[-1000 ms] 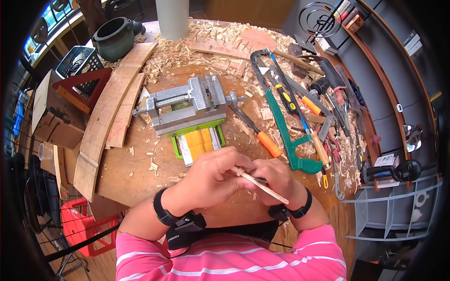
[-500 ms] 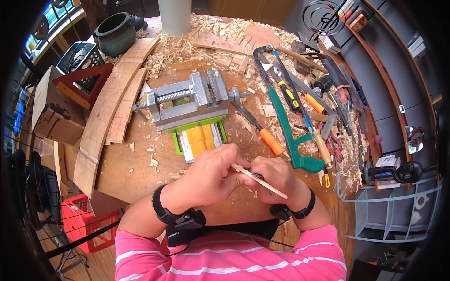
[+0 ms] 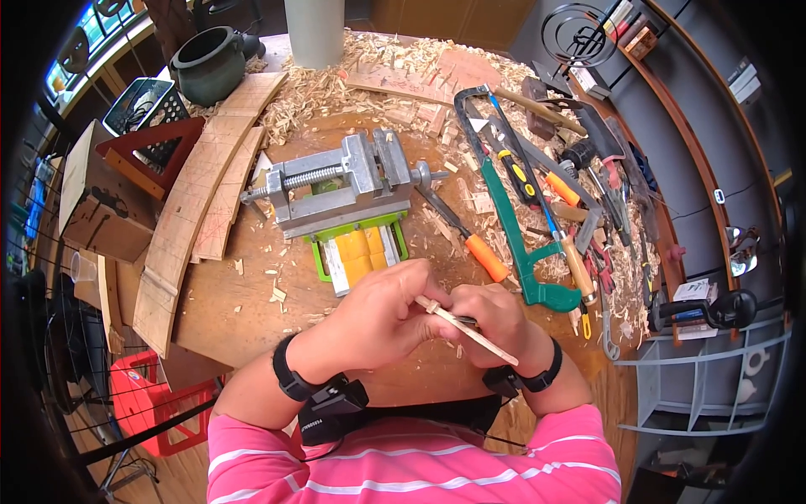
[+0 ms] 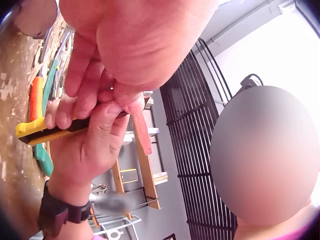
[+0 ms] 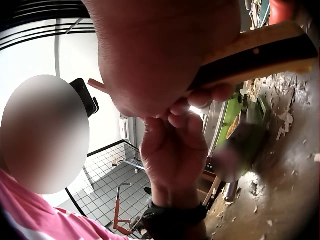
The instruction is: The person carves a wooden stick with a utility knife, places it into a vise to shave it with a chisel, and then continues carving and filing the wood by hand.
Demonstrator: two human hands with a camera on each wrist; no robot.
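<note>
My left hand pinches a thin strip of pale wood that slants down to the right and has a small notched knob near its upper end. Close beside it, my right hand grips a utility knife, whose yellow-and-black handle sticks out past the fingers in the left wrist view. In the right wrist view the dark handle runs out from under the palm. The knife's metal lies against the strip, mostly hidden by the fingers. Both hands meet above the table's near edge.
A grey vise on a green base stands ahead of the hands. A green hacksaw, an orange-handled tool and other tools lie to the right among wood shavings. Long boards lie on the left.
The hands keep their hold at nearly the same spot. The wood strip's free end shifts slightly, and the right hand moves a little against it.
</note>
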